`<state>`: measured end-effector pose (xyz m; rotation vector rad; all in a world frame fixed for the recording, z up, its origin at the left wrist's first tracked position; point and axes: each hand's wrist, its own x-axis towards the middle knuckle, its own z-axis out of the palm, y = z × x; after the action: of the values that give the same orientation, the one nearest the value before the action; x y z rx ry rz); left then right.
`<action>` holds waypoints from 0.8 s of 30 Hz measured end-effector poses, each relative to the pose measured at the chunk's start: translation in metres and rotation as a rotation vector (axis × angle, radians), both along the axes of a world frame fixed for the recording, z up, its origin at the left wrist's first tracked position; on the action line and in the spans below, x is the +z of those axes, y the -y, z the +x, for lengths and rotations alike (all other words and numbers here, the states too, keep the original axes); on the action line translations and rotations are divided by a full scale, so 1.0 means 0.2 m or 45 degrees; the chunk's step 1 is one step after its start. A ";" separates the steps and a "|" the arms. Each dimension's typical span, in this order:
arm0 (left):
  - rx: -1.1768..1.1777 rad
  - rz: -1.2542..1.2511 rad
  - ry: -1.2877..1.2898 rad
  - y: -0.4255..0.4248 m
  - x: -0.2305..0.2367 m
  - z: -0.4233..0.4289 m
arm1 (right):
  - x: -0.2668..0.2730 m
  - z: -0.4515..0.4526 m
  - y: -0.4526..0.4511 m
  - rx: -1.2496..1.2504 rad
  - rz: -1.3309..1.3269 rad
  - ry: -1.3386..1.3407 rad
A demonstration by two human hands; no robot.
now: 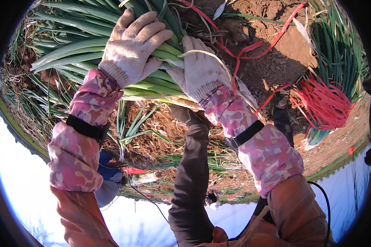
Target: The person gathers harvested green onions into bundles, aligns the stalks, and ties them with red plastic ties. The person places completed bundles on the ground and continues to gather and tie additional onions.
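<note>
A large bundle of green onions lies on the soil before me, its long green leaves fanning to the upper left and its paler stalks towards the right. My left hand, in a soiled white knit glove, rests palm down on the leaves with its fingers spread. Beside it, my right hand, gloved alike, lies over the paler stalks with its fingers close together; their tips and the palm side are hidden. Dry, pale leaf strips cross the right glove. A red plastic strip runs over the soil just right of that hand.
At the right, a heap of red plastic strips lies against another pile of green onions. Loose onion plants lie on the reddish soil. A dark trouser leg is near my arms. Another person is at the lower left.
</note>
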<state>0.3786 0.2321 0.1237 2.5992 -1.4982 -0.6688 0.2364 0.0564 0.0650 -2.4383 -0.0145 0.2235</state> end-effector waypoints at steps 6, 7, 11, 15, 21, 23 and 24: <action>0.027 -0.238 0.053 -0.09 -0.15 0.00 | 0.00 0.04 0.02 0.116 -0.149 -0.051; 0.044 -0.210 0.031 -0.08 -0.16 0.00 | -0.01 0.04 0.03 0.121 -0.127 0.019; 0.090 -0.113 0.012 0.00 -0.15 0.04 | -0.07 0.04 0.04 0.144 -0.033 -0.293; 0.462 -0.352 0.336 -0.02 0.02 -0.15 | -0.12 0.03 0.05 0.172 -0.180 0.013; 2.886 -0.566 -0.766 -0.05 0.14 -0.98 | -0.18 -0.01 0.05 0.096 -0.004 0.095; 2.944 -1.136 -1.112 0.01 0.02 -1.06 | -0.19 -0.01 0.06 0.102 0.004 0.306; 3.089 -1.379 -1.287 0.04 -0.06 -1.04 | -0.19 -0.02 0.06 0.129 0.017 0.361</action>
<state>0.1697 0.2248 0.1121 1.0058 1.2823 -0.2637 0.2330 0.0436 0.0280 -2.4386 -0.2643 -0.0792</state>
